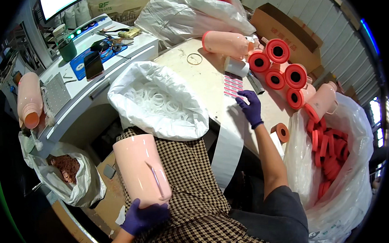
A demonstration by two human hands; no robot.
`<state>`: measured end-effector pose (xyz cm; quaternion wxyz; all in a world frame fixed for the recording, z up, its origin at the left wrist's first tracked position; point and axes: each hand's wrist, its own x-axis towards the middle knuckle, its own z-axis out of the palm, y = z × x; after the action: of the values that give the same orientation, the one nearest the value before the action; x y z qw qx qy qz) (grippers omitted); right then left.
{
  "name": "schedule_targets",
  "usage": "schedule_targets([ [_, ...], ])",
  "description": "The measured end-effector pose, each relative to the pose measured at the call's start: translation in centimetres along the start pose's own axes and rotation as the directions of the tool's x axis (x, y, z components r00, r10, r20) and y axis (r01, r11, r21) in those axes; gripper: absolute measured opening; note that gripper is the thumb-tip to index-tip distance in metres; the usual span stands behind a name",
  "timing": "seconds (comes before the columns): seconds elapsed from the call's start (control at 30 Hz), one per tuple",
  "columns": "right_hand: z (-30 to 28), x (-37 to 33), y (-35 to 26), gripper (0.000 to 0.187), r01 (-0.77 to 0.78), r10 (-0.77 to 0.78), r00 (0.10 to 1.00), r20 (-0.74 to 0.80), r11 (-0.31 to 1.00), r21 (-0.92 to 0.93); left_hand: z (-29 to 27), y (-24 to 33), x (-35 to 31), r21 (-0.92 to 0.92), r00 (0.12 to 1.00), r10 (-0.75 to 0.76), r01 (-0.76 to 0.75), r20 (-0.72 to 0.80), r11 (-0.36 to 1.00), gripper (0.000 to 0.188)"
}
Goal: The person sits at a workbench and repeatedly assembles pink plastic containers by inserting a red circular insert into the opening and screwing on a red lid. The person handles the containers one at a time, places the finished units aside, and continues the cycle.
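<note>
A: Left hand [144, 218]?
B: Gloved, gripping the near end of a pink jug [138, 167]; the jug extends ahead of that hand, above the lap.
A: Right hand [251, 107]?
B: Fingers bent at the label sheet [233, 85]; cannot tell if pinching. Tape roll [282, 133] just right, nearer the body. Ring bag [177, 132] to its left.

Both hands [145, 217] [251, 108] well apart, right forward
</note>
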<state>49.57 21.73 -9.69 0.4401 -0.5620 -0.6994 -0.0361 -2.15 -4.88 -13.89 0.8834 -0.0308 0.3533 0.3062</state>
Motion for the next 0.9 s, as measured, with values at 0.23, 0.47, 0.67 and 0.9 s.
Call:
schedule_targets([
  [0.23,0.6,-1.4,7.8,0.025,-0.326,0.337,0.922,0.189,0.941,-0.091,-0.3,1.6,-1.4,-0.889,0.865,-0.248,0.457,0.436,0.031,0.078],
  [0.47,0.2,-0.3,9.6,0.020,0.008,0.035,0.966,0.256,0.986,-0.166,-1.3,0.1,-0.8,-0.490,0.968,-0.045,0.164,0.246,0.856,0.064],
  [0.67,0.7,0.0,9.4,0.019,-0.194,0.222,0.933,0.283,0.973,-0.124,-2.4,-0.3,1.1,-0.039,0.984,0.110,-0.105,0.140,0.994,0.047],
  [0.9,0.5,-0.6,8.8,0.015,-0.461,0.432,0.861,0.268,0.886,0.053,-2.6,-0.2,1.2,0.054,0.982,0.035,-0.046,0.186,0.997,0.049],
])
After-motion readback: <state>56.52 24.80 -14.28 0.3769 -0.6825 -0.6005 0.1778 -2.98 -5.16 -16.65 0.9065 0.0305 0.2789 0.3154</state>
